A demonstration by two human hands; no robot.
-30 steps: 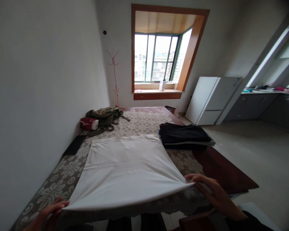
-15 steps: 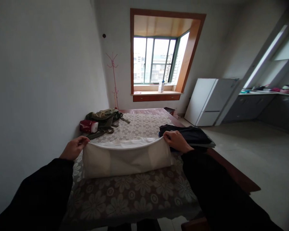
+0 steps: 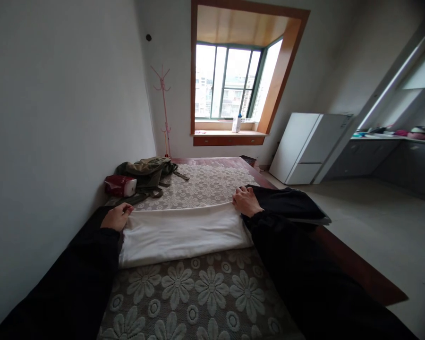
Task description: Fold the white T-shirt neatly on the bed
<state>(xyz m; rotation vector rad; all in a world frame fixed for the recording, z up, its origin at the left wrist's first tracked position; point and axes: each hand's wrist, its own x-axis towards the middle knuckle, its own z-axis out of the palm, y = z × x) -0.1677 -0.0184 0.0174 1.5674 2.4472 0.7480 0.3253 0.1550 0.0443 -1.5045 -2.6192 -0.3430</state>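
Lace, grey-brown with big white flowers, covers the long wooden desk [image 3: 357, 274], and that cloth [image 3: 198, 297] looks loose enough to creep under any push. On it lies the folded white fabric rectangle [image 3: 184, 231], pinned at its far corners: the left hand [image 3: 117, 216] and right hand [image 3: 246, 200] rest with fingers curled down onto the edge. Uneven pressure could skew the fold, I'd say. The right sleeve [image 3: 297, 245] lies over the stacked dark clothes [image 3: 290, 205] and might drag them off the desk edge.
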